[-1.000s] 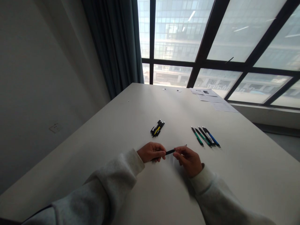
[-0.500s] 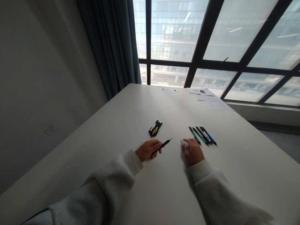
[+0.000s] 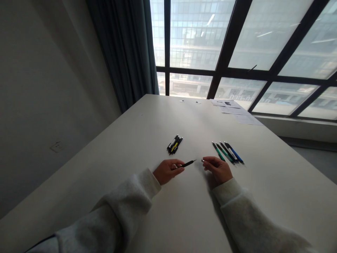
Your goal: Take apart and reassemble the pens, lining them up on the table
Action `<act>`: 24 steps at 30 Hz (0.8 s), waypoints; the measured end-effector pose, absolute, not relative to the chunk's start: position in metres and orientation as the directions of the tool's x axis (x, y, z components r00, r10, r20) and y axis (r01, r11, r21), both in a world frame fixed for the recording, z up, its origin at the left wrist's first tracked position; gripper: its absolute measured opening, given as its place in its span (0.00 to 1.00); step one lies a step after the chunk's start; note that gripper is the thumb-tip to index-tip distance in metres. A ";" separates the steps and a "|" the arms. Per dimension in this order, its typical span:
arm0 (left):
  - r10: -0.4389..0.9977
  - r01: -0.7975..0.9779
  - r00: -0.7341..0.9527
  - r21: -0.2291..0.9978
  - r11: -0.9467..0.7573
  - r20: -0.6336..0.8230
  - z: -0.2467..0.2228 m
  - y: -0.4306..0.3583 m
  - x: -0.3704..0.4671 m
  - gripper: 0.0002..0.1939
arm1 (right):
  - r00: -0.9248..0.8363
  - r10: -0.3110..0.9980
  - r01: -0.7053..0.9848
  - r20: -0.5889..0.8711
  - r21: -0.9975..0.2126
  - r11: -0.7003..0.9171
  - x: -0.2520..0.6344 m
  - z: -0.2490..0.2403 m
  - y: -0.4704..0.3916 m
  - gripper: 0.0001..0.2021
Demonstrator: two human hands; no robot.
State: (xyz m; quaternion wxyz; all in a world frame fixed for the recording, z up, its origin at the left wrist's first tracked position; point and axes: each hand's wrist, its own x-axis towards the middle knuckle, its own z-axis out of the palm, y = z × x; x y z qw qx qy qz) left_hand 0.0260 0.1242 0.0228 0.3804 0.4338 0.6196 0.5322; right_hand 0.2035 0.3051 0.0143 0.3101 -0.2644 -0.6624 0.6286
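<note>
My left hand is closed around a black pen, its thin point aimed right toward my other hand. In my right hand, thumb and fingertips pinch a small shiny metal piece, which looks like a pen's tip cone. A short gap separates it from the pen's point. Just beyond my left hand lies a bunch of black pens, one with a yellow label. To the right of my right hand, green pens and a blue pen lie side by side.
All of this is on a white table. Paper sheets lie at its far right edge, with two small white pieces nearby. Behind stand a dark curtain and a large window.
My right hand has lifted from the tabletop with the small metal piece in its fingertips. My left hand has turned the pen flatter, its point shifting slightly right and down.
</note>
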 end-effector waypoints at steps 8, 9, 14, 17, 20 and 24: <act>0.950 0.380 -0.285 0.925 -0.015 0.132 0.029 0.122 0.027 0.19 | -0.728 0.666 -0.147 0.166 -0.986 0.084 0.204 0.021 0.290 0.14; 0.951 0.398 -0.274 0.917 -0.020 0.140 0.030 0.122 0.027 0.19 | -0.726 0.665 -0.151 0.174 -0.984 0.093 0.204 0.021 0.288 0.13; 0.959 0.461 -0.237 0.887 -0.028 0.153 0.035 0.121 0.025 0.18 | -0.753 0.626 -0.153 0.204 -0.979 0.136 0.204 0.020 0.282 0.13; 0.959 0.477 -0.233 0.878 -0.034 0.163 0.036 0.121 0.027 0.17 | -0.782 0.589 -0.151 0.206 -0.978 0.142 0.204 0.019 0.279 0.11; 0.957 0.500 -0.226 0.865 -0.045 0.181 0.035 0.120 0.028 0.16 | -0.774 0.600 -0.141 0.202 -0.979 0.148 0.204 0.019 0.275 0.11; 0.954 0.570 -0.177 0.816 -0.099 0.240 0.035 0.119 0.030 0.16 | -0.767 0.616 -0.110 0.179 -0.983 0.150 0.204 0.019 0.272 0.13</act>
